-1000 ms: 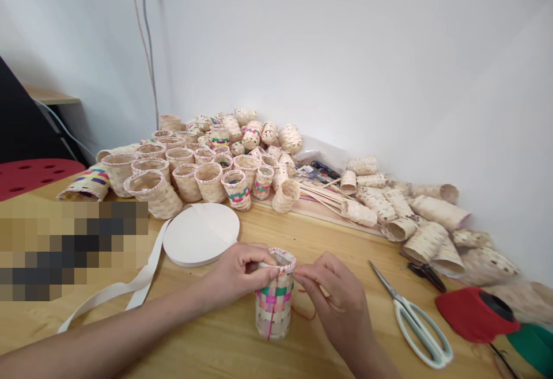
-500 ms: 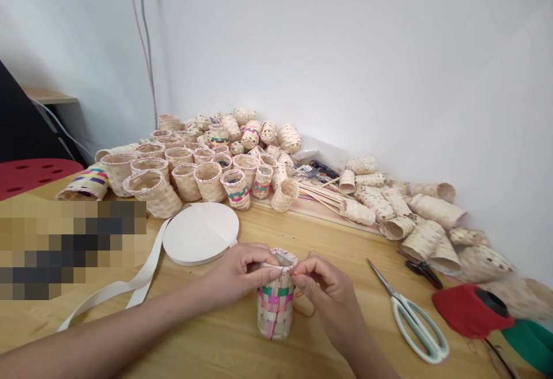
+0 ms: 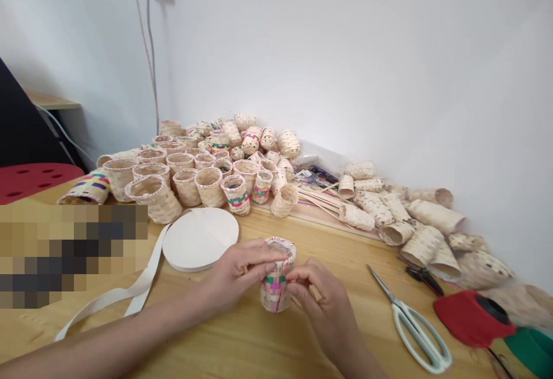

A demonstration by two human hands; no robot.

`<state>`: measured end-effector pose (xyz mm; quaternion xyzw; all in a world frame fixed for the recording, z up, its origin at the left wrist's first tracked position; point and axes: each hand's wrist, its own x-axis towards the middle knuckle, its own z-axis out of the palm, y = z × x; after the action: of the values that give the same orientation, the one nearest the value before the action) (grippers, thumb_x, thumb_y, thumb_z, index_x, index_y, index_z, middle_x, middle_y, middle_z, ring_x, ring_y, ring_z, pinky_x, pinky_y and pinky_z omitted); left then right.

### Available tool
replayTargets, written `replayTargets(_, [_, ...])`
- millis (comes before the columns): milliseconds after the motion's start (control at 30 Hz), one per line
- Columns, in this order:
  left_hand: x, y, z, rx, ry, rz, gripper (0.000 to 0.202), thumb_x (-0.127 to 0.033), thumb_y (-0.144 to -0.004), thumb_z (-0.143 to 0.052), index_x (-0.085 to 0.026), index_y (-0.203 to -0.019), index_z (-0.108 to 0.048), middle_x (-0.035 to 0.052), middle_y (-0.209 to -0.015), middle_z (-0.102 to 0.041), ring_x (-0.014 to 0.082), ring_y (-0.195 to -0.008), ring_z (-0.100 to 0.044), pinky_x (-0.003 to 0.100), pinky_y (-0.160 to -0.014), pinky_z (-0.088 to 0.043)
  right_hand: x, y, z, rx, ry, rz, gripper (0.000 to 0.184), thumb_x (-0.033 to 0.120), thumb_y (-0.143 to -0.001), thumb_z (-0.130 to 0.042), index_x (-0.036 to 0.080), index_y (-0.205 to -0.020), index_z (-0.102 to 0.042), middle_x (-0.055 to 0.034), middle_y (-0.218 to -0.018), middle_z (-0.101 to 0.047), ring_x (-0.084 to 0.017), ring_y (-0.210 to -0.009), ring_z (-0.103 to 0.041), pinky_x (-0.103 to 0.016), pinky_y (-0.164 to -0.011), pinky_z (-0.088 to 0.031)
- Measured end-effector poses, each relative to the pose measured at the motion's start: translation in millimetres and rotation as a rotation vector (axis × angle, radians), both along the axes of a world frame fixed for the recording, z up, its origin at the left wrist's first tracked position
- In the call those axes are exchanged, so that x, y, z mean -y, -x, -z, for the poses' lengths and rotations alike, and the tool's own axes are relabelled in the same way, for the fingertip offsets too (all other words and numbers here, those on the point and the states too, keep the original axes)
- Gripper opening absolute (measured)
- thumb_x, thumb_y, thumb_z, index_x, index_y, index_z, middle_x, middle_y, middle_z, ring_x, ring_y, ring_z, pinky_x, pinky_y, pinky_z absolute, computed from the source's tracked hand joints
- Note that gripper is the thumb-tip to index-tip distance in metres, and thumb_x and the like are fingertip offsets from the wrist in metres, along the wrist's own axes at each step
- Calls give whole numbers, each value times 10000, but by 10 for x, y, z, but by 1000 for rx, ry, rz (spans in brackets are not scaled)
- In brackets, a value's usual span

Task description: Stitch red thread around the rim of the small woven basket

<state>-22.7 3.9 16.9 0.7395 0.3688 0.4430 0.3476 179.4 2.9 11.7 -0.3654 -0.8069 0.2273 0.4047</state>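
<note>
A small woven bamboo basket (image 3: 270,298) stands upright on the table, with green and pink bands and a whipped pink-and-white rim. My left hand (image 3: 237,269) is closed on its near left rim, thumb in front and fingers over the top. A thin red thread (image 3: 279,295) hangs down the front of the weave. Close against the basket's right side, my right hand (image 3: 324,301) is pinched; the thread at its fingertips is mostly hidden. Just left of my left hand lies a flat roll of white tape (image 3: 201,239), its loose end trailing left.
Scissors (image 3: 410,324) with pale handles lie to the right, beside a red roll (image 3: 473,317) and a green roll (image 3: 531,347). Finished-looking baskets (image 3: 209,186) crowd the back left. More woven tubes (image 3: 423,243) are heaped along the wall at right.
The basket has shifted slightly away from me. My left fingers now lie further across the rim, and my right hand has dropped from the rim to the basket's side.
</note>
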Motion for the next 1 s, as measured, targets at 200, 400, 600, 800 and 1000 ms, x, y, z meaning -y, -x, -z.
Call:
replayTargets(200, [-31,18,2,34,-40,-108,253,-256,-909,-498,-201,-1027,-714,50,-848,-666,158,-760,-562,239,-717,-441,-38,-21,28,56,-80,6,143,213,-914,-507,230,-937,-648,8,-742,-589,-132,-672,-571,-215,-601,-433])
replayTargets(400, [-12,-23,-14,87,-7,-186,237,-247,-886,-521,-190,-1001,-720,50,-854,-662,158,-764,-567,235,-712,-446,-7,30,46,5,-10,60,143,207,-895,-527,208,-775,-604,10,-722,-593,-130,-660,-570,-217,-599,-436])
replayTargets(600, [39,-81,20,87,-16,-182,214,-221,-891,-517,-196,-972,-713,30,-826,-650,149,-781,-577,218,-711,-445,14,123,148,-43,-11,100,62,202,-859,-569,200,-815,-613,8,-716,-603,-126,-639,-576,-211,-589,-447])
replayTargets(800, [93,-149,121,66,-106,-199,207,-231,-895,-522,-202,-956,-717,28,-808,-657,138,-747,-593,206,-662,-446,65,222,168,-55,-42,161,71,212,-849,-590,195,-789,-624,11,-688,-597,-118,-590,-551,-208,-558,-423])
replayTargets(1000, [83,-167,121,49,-160,-209,205,-232,-901,-525,-207,-969,-716,29,-810,-663,132,-747,-607,195,-651,-455,94,210,158,-34,0,112,184,253,-893,-507,192,-729,-560,5,-671,-560,-127,-601,-526,-233,-570,-398])
